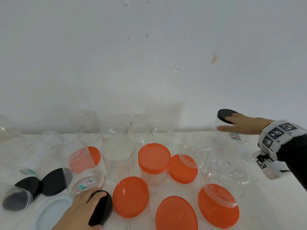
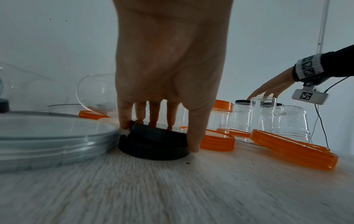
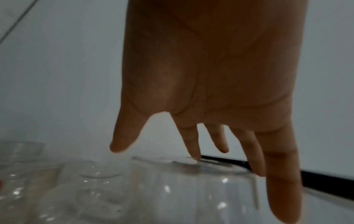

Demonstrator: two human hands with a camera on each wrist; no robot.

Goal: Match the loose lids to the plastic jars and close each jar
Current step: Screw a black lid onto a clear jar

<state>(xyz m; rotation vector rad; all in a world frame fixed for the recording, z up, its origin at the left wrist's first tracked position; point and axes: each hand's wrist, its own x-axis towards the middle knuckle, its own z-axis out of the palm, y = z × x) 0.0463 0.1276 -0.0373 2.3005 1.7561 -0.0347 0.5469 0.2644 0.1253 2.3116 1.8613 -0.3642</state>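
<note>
Jars of clear plastic (image 1: 140,128) crowd the pale wood-grain counter (image 2: 172,189), most mouth-down and uncapped, with flat round orange plastic lids (image 1: 130,196) scattered loose across the lower middle of the head view. Only a little looks done: one jar wears an orange screw lid (image 1: 154,157) at centre, and at the right edge a clear jar with a price sticker (image 1: 232,138) seems capped by a round black lid (image 1: 226,115) — though whether that lid is fully seated I cannot tell. Two more black lids (image 1: 54,181) lie loose at lower left, so most of the matching remains.

The left hand (image 1: 83,211), at the bottom of the frame, curls fingers and thumb round a loose black plastic lid (image 2: 153,141) lying on the counter, beside a pale grey-blue disc lid (image 2: 53,136). The right hand (image 1: 240,125) is spread and relaxed — its fingers (image 3: 193,145) straight, tips resting on the capped jar's top, thumb out beside the wall, gripping nothing.
</note>
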